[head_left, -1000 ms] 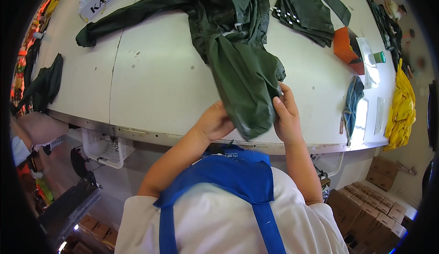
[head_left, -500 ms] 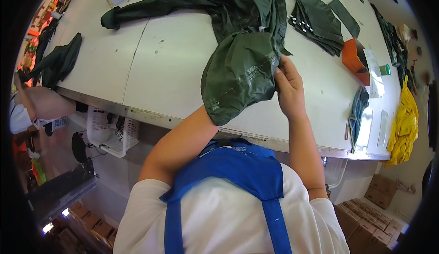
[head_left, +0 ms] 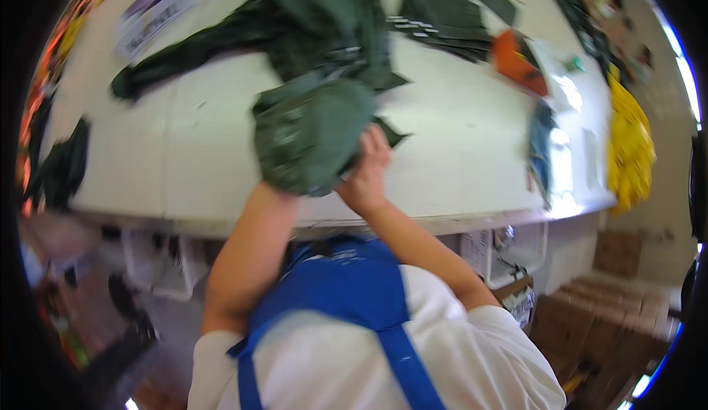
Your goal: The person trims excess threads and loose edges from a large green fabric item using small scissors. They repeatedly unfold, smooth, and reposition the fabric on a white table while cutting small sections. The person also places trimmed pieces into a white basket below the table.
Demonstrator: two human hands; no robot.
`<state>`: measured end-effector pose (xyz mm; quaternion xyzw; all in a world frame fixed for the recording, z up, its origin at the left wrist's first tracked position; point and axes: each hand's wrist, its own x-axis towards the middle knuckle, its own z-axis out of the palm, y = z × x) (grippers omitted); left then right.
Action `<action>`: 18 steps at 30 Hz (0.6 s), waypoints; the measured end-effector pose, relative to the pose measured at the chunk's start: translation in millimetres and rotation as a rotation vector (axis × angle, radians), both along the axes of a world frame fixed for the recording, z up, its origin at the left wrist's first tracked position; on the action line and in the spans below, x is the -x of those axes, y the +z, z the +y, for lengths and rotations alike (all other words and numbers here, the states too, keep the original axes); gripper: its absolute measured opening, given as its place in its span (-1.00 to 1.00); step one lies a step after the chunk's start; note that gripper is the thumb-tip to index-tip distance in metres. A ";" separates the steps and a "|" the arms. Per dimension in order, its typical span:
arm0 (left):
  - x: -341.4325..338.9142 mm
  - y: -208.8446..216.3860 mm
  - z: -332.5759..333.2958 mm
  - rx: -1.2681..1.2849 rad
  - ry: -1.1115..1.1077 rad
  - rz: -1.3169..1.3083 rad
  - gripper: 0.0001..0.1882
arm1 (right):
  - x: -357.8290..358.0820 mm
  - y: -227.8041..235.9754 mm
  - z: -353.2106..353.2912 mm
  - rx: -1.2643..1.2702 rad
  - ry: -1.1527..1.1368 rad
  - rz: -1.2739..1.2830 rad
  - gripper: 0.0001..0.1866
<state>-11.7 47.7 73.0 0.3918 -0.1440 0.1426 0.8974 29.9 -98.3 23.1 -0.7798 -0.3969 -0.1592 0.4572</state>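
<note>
A dark green raincoat [head_left: 328, 23] is spread on the white table, one sleeve stretched out to the left. Its hood [head_left: 313, 133] is lifted toward me at the near end. My left forearm [head_left: 254, 240] runs up into the hood, whose fabric covers that hand, so its fingers cannot be seen. At the hood's right edge, my right hand [head_left: 366, 170] is closed on the hood's cloth, fingers bent around it. A pointed flap of the same green cloth sticks out just beyond these fingers. Motion blurs the hood and both arms somewhat.
Stacked green fabric pieces [head_left: 442, 19] lie at the far right, near an orange box [head_left: 518, 63]. Blue cloth [head_left: 540, 144] and yellow fabric [head_left: 630, 144] are at the right end. A printed box [head_left: 153, 15] stands far left. White baskets [head_left: 158, 262] hang under the table's front edge.
The view has swung, moving the table contents leftward in it. My right hand has come in closer to my left arm, and the hood has bunched up and turned.
</note>
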 end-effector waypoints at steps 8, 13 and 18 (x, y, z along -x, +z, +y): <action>96.0 -57.2 -39.6 -0.838 -0.080 0.946 -0.32 | -92.1 18.3 -129.6 -0.147 -0.191 0.508 -0.67; 108.5 -127.0 -49.1 -0.633 0.605 0.903 -0.38 | -64.7 -11.9 -158.6 -0.774 -0.230 1.185 -0.74; 70.2 -87.1 -1.4 -1.438 0.730 0.501 -0.72 | -83.0 -32.5 -171.9 -0.678 0.046 1.200 -0.85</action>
